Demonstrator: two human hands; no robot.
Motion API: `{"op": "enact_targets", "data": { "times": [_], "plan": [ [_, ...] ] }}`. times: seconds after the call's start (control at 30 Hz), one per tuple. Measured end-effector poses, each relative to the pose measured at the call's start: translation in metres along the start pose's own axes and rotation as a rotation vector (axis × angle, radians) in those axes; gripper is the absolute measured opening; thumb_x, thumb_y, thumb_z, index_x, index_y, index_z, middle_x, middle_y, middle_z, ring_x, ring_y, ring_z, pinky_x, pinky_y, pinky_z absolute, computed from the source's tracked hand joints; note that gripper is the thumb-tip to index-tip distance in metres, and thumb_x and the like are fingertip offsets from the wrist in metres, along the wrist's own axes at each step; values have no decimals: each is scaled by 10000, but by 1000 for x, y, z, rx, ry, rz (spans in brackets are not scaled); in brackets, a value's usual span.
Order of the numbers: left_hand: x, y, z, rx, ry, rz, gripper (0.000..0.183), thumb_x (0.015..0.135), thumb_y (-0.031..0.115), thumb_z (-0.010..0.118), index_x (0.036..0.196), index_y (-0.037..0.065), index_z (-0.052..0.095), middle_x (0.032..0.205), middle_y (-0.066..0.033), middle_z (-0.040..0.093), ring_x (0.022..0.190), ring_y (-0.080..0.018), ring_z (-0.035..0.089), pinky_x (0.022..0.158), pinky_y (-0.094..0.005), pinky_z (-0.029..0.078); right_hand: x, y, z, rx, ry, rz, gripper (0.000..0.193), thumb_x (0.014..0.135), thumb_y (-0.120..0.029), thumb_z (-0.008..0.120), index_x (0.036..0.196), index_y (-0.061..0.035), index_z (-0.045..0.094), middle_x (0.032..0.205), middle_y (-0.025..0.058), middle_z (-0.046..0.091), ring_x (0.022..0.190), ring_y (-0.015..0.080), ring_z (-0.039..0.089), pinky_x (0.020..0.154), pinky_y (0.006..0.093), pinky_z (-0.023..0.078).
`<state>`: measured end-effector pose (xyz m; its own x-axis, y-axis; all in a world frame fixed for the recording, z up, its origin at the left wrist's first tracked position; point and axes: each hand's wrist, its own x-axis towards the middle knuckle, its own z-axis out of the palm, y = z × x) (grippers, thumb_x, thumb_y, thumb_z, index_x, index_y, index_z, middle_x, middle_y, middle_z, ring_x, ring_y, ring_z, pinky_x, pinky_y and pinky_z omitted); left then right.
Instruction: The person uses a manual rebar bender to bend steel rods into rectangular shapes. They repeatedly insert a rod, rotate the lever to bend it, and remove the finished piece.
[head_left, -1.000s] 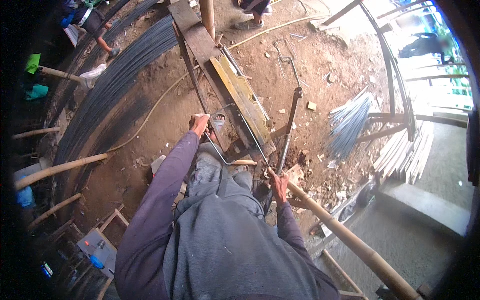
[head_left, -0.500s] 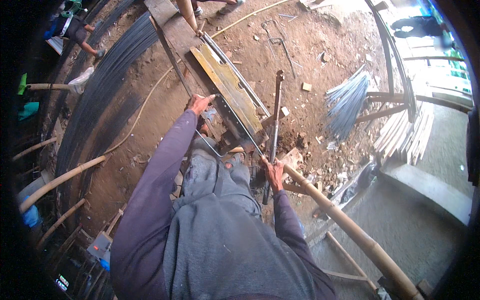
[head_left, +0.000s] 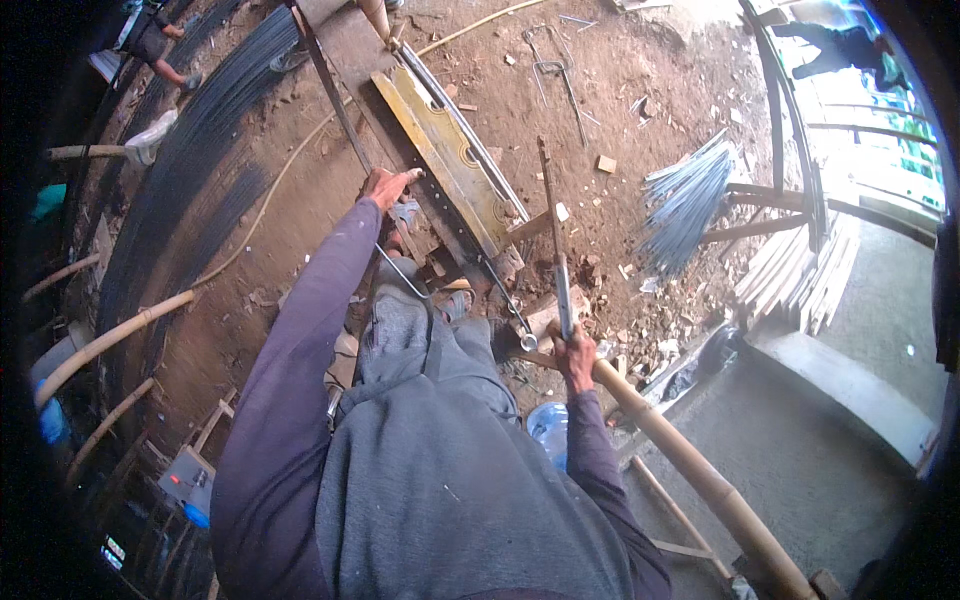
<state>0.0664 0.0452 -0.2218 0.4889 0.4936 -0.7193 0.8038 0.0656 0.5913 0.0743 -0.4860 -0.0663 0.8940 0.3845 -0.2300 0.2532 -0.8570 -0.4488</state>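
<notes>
My left hand is closed at the edge of a narrow wooden bench, gripping a thin bent steel rod. Part of the rod hangs below the bench near my feet. A dark metal strip with a row of studs runs along the bench beside the rod. In my right hand is a long steel bar, wrapped by the fingers near its lower end and pointing away from me. The bar is thicker near the hand and thinner at its far end. A yellowish patterned board lies along the bench top.
A bamboo pole slants from the bench's near end to the lower right. Grey rods and pale wood strips lie in bundles to the right. Long dark rods cover the left ground. A clear blue container sits near my right forearm.
My right hand has shifted slightly right and down, and the steel bar has swung so its near end lies further right. My left hand has moved a little left and up.
</notes>
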Motion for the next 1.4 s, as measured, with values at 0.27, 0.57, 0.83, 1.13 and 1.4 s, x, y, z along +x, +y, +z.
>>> {"op": "enact_targets", "data": {
  "times": [0.27, 0.57, 0.83, 1.13, 1.4],
  "plan": [
    [10, -7, 5, -94, 10, 23, 440, 796, 392, 809, 815, -35, 709, 688, -61, 641, 583, -175, 594, 480, -331, 454, 12, 29, -82, 85, -278, -197, 202, 786, -190, 773, 857, -35, 666, 661, 164, 636, 539, 284, 606, 506, 405, 459],
    [-18, 21, -8, 81, 53, -16, 418, 783, 424, 784, 801, 10, 732, 732, -70, 684, 621, -181, 628, 584, -318, 474, 164, 99, -141, -459, -248, -596, 129, 739, -84, 682, 742, -72, 554, 611, 133, 600, 496, 317, 575, 464, 424, 470],
    [-34, 36, -11, 28, -22, -18, 495, 861, 475, 651, 938, -9, 720, 853, -87, 691, 706, -199, 639, 619, -356, 484, 253, 84, -129, -561, -340, -786, 74, 757, -135, 633, 745, -87, 578, 691, 137, 652, 598, 354, 652, 534, 461, 505],
    [-30, 28, -6, 77, 69, 18, 583, 793, 563, 702, 650, -2, 723, 644, -122, 701, 729, -238, 692, 796, -356, 531, 283, 76, -116, -587, -376, -809, 69, 741, -153, 637, 713, -91, 627, 633, 140, 642, 593, 354, 651, 550, 467, 509],
    [-16, 11, -3, 168, 151, 53, 553, 794, 502, 705, 608, -19, 688, 595, -118, 673, 670, -228, 676, 710, -368, 522, 249, 108, -101, -558, -285, -729, 78, 724, -146, 652, 710, -85, 606, 597, 153, 597, 579, 370, 629, 550, 475, 491]
  ]
}}
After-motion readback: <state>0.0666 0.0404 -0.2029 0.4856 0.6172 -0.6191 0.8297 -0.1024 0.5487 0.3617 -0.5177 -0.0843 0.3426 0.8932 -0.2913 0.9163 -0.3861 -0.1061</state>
